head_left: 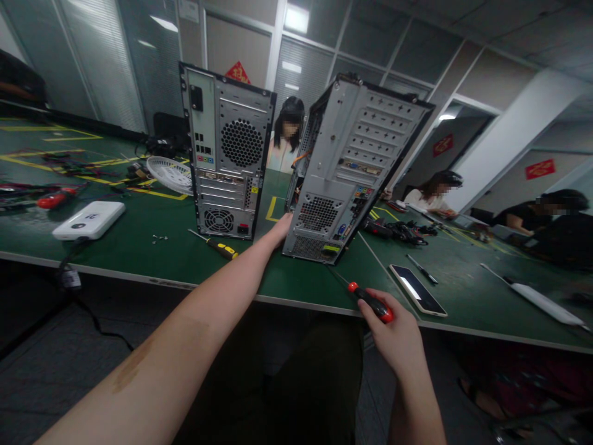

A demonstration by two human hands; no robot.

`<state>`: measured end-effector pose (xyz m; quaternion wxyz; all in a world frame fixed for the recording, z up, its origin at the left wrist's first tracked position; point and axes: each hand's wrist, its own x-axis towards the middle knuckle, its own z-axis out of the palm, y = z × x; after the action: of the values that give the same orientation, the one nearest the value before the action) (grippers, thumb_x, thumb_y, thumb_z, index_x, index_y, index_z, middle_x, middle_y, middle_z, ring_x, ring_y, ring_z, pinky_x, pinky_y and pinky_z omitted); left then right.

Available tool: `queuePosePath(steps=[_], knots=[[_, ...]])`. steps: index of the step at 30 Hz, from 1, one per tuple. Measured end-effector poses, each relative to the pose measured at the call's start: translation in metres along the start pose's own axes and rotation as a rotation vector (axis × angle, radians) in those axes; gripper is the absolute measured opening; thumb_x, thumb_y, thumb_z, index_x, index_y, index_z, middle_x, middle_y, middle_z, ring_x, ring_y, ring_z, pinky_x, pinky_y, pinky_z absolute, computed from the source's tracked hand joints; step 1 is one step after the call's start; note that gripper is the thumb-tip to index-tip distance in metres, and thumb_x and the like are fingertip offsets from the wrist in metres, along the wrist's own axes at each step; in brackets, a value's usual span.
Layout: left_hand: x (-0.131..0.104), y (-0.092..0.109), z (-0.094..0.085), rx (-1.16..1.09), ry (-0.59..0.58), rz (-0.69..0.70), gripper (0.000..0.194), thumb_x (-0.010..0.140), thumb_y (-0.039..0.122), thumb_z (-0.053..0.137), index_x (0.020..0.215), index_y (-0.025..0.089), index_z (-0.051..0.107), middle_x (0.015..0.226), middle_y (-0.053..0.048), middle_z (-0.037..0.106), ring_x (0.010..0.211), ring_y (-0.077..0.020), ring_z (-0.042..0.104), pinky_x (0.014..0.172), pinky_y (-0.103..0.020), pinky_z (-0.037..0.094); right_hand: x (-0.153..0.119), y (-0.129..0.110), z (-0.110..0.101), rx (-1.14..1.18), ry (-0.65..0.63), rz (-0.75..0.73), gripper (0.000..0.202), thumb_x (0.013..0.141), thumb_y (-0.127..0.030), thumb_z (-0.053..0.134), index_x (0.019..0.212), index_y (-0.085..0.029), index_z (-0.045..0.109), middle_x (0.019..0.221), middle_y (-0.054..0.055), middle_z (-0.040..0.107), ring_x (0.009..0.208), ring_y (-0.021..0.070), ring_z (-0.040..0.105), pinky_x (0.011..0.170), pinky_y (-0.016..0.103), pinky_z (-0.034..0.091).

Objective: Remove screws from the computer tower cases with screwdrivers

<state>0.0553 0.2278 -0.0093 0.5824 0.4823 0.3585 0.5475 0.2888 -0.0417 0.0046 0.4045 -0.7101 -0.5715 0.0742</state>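
My right hand (391, 321) is wrapped round the red and black handle of a screwdriver (370, 303), whose thin shaft points up and left toward the foot of a computer tower (319, 213). That tower leans to the right, rear panel facing me, with its left side open and some wiring showing. My left hand (283, 230) reaches to the tower's lower left side, its fingers hidden by the case. A second computer tower (231, 185) stands upright to the left, rear panel also toward me. A yellow and black screwdriver (222, 248) lies by its base.
Several small screws (160, 237) and a white power bank (90, 220) lie at left, near a white plastic basket (169, 175). On the right are a phone (417, 290), a pen (422, 269) and black cables (403, 232). Other people sit across the green table (296, 281).
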Motion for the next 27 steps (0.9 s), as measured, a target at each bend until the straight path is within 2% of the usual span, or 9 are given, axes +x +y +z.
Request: queuePosePath(steps=[11, 18, 27], knots=[[-0.001, -0.001, -0.001, -0.015, 0.005, -0.003, 0.049, 0.093, 0.053, 0.069, 0.124, 0.015, 0.069, 0.104, -0.013, 0.079, 0.118, -0.029, 0.069, 0.108, -0.04, 0.049, 0.0, 0.0, -0.002, 0.02, 0.002, -0.059, 0.051, 0.079, -0.062, 0.069, 0.106, -0.02, 0.08, 0.097, 0.011, 0.082, 0.085, 0.0295, 0.075, 0.076, 0.039, 0.057], [0.004, -0.004, -0.003, -0.005, -0.001, 0.013, 0.047, 0.092, 0.052, 0.07, 0.121, 0.015, 0.07, 0.106, -0.013, 0.079, 0.119, -0.0284, 0.069, 0.109, -0.039, 0.049, 0.0, -0.002, -0.004, 0.01, -0.019, -0.018, 0.053, 0.077, -0.062, 0.069, 0.106, -0.02, 0.081, 0.1, 0.012, 0.081, 0.088, 0.0302, 0.075, 0.08, 0.04, 0.058], [-0.007, 0.006, 0.002, 0.005, 0.011, 0.027, 0.045, 0.096, 0.055, 0.063, 0.119, 0.017, 0.072, 0.107, -0.011, 0.08, 0.117, -0.0277, 0.069, 0.108, -0.038, 0.05, 0.0, 0.003, -0.01, 0.029, -0.056, -0.102, 0.045, 0.08, -0.057, 0.069, 0.106, -0.022, 0.08, 0.096, 0.008, 0.081, 0.085, 0.0275, 0.074, 0.082, 0.04, 0.058]])
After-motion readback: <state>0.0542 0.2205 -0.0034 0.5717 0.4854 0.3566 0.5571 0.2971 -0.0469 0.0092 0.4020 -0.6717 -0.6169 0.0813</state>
